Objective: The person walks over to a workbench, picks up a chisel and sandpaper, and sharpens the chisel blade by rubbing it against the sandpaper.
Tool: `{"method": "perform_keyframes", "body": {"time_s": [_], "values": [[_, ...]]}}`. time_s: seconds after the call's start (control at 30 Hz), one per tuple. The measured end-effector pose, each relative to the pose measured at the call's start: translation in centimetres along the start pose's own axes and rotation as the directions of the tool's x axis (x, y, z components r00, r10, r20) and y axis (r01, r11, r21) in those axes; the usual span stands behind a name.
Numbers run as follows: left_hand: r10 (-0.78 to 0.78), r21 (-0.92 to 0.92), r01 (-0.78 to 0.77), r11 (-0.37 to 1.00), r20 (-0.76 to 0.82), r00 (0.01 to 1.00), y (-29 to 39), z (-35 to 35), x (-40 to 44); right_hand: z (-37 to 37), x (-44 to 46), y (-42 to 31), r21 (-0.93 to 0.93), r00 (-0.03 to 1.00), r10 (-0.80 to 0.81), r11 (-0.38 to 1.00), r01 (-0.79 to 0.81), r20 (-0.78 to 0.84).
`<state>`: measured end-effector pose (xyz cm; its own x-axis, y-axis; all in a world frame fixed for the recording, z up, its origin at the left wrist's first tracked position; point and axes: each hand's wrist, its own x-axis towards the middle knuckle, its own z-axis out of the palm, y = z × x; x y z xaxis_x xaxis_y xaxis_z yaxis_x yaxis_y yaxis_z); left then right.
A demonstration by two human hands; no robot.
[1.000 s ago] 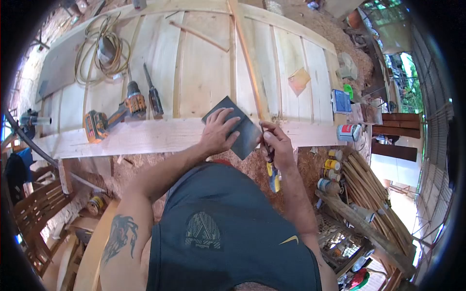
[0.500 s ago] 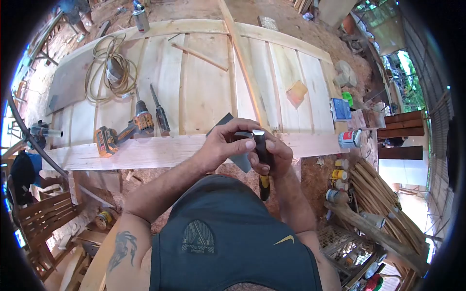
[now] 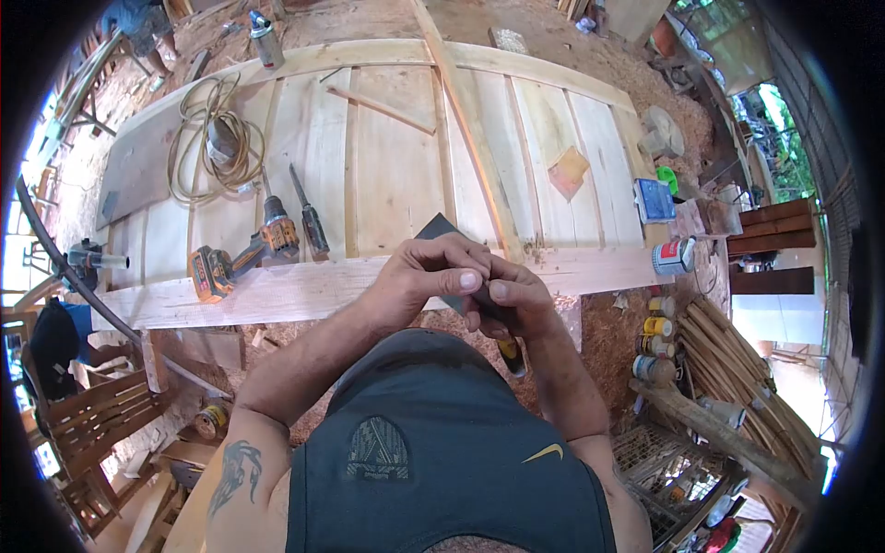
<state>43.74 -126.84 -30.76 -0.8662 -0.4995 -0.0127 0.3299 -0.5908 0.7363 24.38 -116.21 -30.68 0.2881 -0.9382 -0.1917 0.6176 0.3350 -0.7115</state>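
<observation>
My left hand (image 3: 433, 275) is closed on a dark grey sheet of sandpaper (image 3: 436, 228), whose corner sticks up beyond the fingers. Close against it, my right hand (image 3: 521, 300) wraps around a chisel. Only the chisel's black and yellow handle (image 3: 511, 354) shows clearly, pointing down toward my body. Its blade is hidden between my hands, where the thumbs almost meet. Both hands are above the near edge of a large plank panel (image 3: 396, 184).
On the panel lie a cordless drill (image 3: 249, 249), a black pointed tool (image 3: 312, 217), a coiled cord (image 3: 217, 138), a sandpaper piece (image 3: 569, 172) and a long wood strip (image 3: 461, 120). A can (image 3: 672, 257) stands at right. People are at the left edge and upper left.
My fingers and the sandpaper have closed over the chisel's blade tip, which was bare before. My right thumb has moved up beside the left one. The view has shifted slightly.
</observation>
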Motion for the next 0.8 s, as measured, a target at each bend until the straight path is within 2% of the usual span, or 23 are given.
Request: {"method": "perform_keyframes", "body": {"time_s": [0.1, 0.2, 0.3, 0.37, 0.43, 0.5, 0.57, 0.6, 0.7, 0.73, 0.8], "values": [[0.017, 0.042, -0.017, 0.999, 0.006, 1.0, 0.5, 0.0, -0.3, 0.9, -0.5, -0.5, -0.051, 1.0, 0.009, 0.999, -0.011, -0.029], [-0.041, 0.086, 0.042, 0.995, -0.013, 0.999, 1.6, 0.3, -0.5, 0.9, -0.5, -0.5, -0.048, 1.0, 0.018, 0.999, -0.019, -0.009], [0.137, 0.306, -0.057, 0.95, -0.247, 0.959, 2.9, -2.9, 0.0, 0.5, -0.5, -0.3, -0.046, 1.0, 0.019, 0.999, -0.019, 0.003], [0.313, 0.539, -0.099, 0.836, -0.322, 0.894, 3.3, -4.9, 0.1, 0.3, -1.1, -0.4, -0.035, 0.999, 0.022, 0.999, -0.023, -0.023], [0.237, 0.508, -0.052, 0.86, -0.307, 0.922, 2.2, -8.2, -0.1, 0.4, -1.0, -0.3, -0.028, 1.0, 0.011, 1.0, -0.011, -0.011], [0.205, 0.519, -0.004, 0.855, -0.332, 0.921, 2.1, -8.5, -0.2, 0.5, -0.4, -0.4, -0.023, 1.0, 0.008, 1.0, -0.007, 0.016], [0.212, 0.56, 0.045, 0.827, -0.386, 0.898, 0.8, -7.1, 0.0, 0.9, -0.1, -0.7, -0.024, 0.999, 0.008, 1.0, -0.007, 0.04], [0.333, 0.622, -0.053, 0.782, -0.344, 0.878, 0.0, -6.2, 0.1, 0.9, 0.1, -0.6, -0.02, 0.999, 0.006, 1.0, -0.005, 0.047], [0.286, 0.468, -0.111, 0.877, -0.322, 0.903, 0.3, -3.8, -0.5, 1.0, 0.4, -0.6, -0.015, 0.997, 0.004, 1.0, -0.003, 0.073], [0.23, 0.396, -0.112, 0.912, -0.265, 0.936, 0.3, -3.8, -0.8, 0.9, 0.6, -0.5, -0.018, 0.996, 0.003, 1.0, -0.001, 0.084], [0.157, 0.373, -0.077, 0.925, -0.19, 0.969, 0.5, -3.3, -1.6, 0.9, 0.7, -0.5, -0.029, 0.996, 0.004, 1.0, -0.001, 0.091]]}}
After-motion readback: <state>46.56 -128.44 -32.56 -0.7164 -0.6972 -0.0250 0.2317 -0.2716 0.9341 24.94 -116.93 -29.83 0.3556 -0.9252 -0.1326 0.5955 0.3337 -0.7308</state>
